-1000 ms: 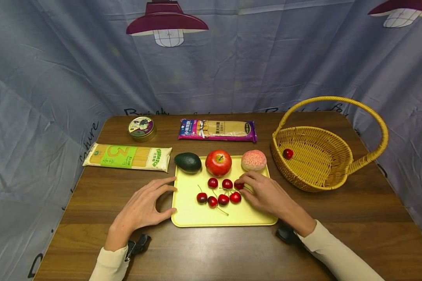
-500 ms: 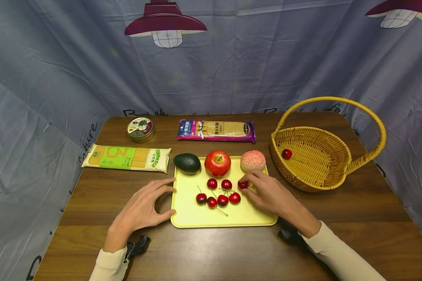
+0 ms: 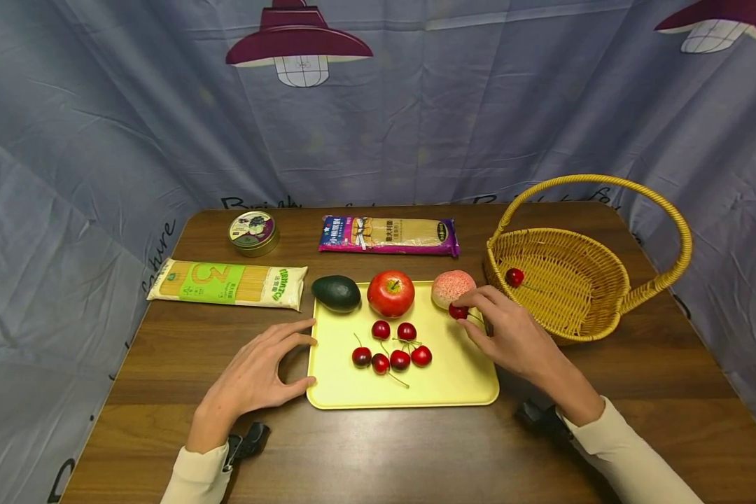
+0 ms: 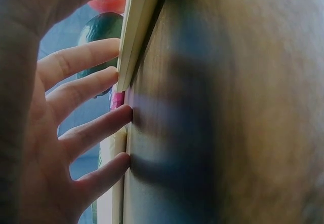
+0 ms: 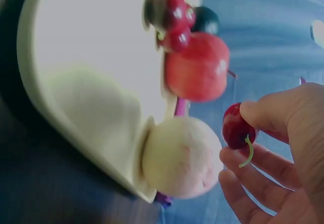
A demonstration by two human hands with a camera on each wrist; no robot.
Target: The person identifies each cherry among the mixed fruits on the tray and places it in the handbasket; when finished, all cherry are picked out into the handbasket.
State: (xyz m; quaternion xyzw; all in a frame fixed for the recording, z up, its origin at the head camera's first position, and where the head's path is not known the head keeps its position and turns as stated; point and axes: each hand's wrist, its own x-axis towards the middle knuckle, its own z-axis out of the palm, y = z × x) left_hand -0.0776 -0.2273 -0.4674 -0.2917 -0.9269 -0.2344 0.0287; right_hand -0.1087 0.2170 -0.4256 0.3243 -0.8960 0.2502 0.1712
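Between thumb and fingers my right hand (image 3: pixel 510 336) pinches a cherry (image 5: pixel 238 126), lifted over the right side of the yellow tray (image 3: pixel 403 392), its green stem hanging free. Just behind it on the tray is a pink peach (image 3: pixel 452 285). My left hand (image 3: pixel 255 367) rests at the tray's left edge, fingers spread and touching the rim. Several cherries (image 3: pixel 400 360) lie in the middle of the tray. A red apple (image 3: pixel 390 294) and a dark green avocado (image 3: pixel 337 293) sit along its back edge. One cherry (image 3: pixel 514 277) lies inside the wicker basket (image 3: pixel 567 280) on the right.
The basket's tall arched handle (image 3: pixel 605 180) rises at the right. On the left lie a green-labelled pasta pack (image 3: pixel 227 283) and a round tin (image 3: pixel 253 233). A purple pasta pack (image 3: pixel 388 235) lies behind the tray. A grey curtain (image 3: pixel 390 140) hangs behind the table.
My right hand has picked up a cherry from the group and moved it right and back, towards the peach and basket. The left hand has stayed at the tray's edge.
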